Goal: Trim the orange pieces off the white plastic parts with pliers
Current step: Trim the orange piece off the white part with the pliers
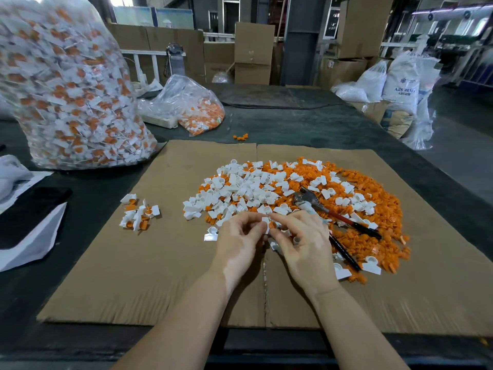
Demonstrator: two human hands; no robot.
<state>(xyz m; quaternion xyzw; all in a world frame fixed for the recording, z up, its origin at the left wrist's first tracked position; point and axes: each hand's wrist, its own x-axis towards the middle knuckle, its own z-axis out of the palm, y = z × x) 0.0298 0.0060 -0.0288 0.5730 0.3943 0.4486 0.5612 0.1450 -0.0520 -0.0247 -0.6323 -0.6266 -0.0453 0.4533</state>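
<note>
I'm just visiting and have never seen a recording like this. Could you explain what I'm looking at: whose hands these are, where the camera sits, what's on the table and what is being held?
There is no machine here, only a person working with bare hands. The single picture comes from a camera worn on the person's head, looking forward and down.

The left hand and right hand meet in the middle and together pinch one small white part with an orange piece.

Beneath them a flat cardboard sheet covers the dark table. On it lie a big heap of white and orange pieces, a small pile of untrimmed parts on the left, and the pliers, resting on the heap, held by nobody.

Behind, on the left, stands a large clear bag full of the same parts.
</note>
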